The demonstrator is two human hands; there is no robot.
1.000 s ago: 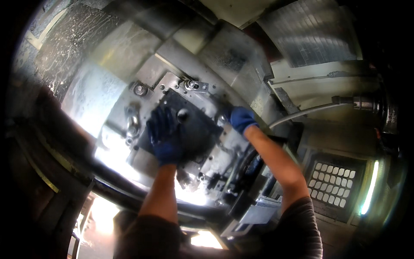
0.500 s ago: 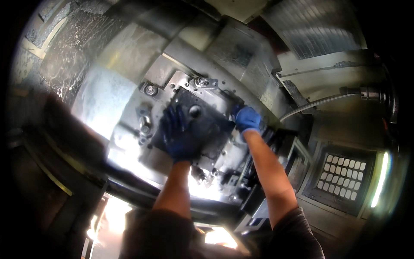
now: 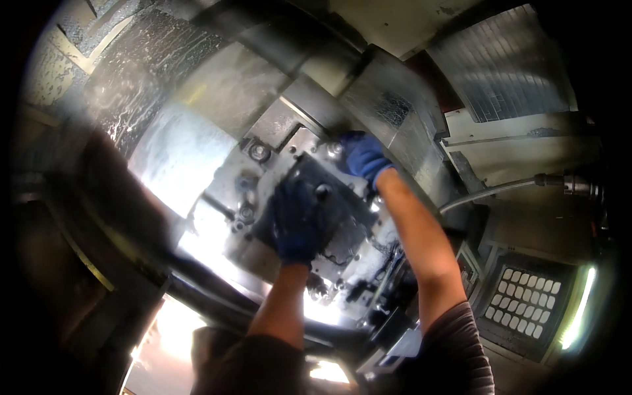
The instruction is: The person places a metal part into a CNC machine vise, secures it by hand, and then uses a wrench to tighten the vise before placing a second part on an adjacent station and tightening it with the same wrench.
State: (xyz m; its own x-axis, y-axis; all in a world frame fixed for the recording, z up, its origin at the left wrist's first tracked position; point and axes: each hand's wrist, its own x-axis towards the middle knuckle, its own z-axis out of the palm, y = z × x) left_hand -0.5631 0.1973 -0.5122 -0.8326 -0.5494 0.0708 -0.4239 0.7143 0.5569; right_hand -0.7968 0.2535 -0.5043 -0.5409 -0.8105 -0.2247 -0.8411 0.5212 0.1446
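A dark square metal plate (image 3: 342, 220) with a round hole lies on a bright steel fixture (image 3: 263, 260) inside a machine. My left hand (image 3: 294, 220), in a dark blue glove, rests on the plate with its fingers stretched out, left of the hole. My blue-gloved right hand (image 3: 365, 158) is at the far right corner of the plate. Its fingers are curled over the clamp bar beside a bolt (image 3: 334, 150), covering most of that bar. Other bolted clamps stand to the left, one clamp (image 3: 259, 152) at the far corner and another clamp (image 3: 246, 212) nearer.
Wet metal covers (image 3: 158, 66) slope at the far left. A curved coolant hose (image 3: 487, 191) reaches in from the right. Beyond it is a dark panel with rows of pale oblong pads (image 3: 523, 299). A lit strip lamp (image 3: 579, 308) stands beside the panel.
My right hand has moved from the plate's right edge up to the far right clamp. My left hand stays on the plate. The whole view has shifted a little.
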